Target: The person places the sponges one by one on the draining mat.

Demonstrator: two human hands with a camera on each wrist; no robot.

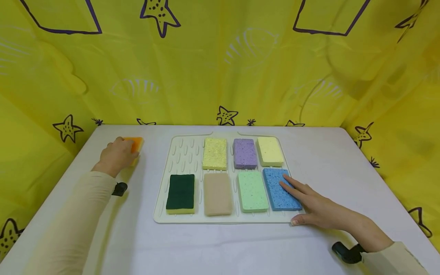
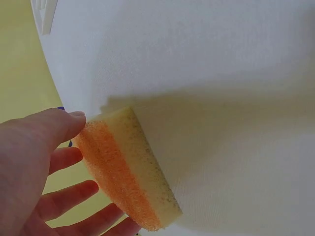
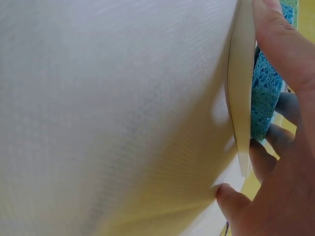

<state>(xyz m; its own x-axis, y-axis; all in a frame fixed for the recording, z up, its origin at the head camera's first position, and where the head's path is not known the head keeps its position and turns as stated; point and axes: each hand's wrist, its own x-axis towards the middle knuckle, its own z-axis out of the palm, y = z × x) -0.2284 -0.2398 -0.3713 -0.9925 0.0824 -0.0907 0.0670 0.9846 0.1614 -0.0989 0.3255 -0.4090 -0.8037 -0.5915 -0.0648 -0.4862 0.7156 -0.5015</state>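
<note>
At the far left of the table, my left hand [image 1: 117, 154] is on an orange and pale yellow sponge [image 1: 136, 147]. In the left wrist view its thumb meets one end of that sponge [image 2: 118, 167] and the fingers curve along the orange scouring side. My right hand [image 1: 314, 208] lies spread at the right end of a ridged white drying mat [image 1: 178, 219]. Its fingertips rest on a blue sponge [image 1: 280, 194], while the thumb is at the mat's front edge. The right wrist view shows the blue sponge [image 3: 263, 93] partly hidden behind the fingers.
On the mat's back row lie a yellow sponge [image 1: 214, 154], a purple one [image 1: 245, 153] and a cream one [image 1: 270, 151]. Along the front are a dark green-topped sponge [image 1: 180, 193], a beige one [image 1: 217, 194] and a mint one [image 1: 252, 191]. A yellow curtain [image 1: 206, 76] stands behind.
</note>
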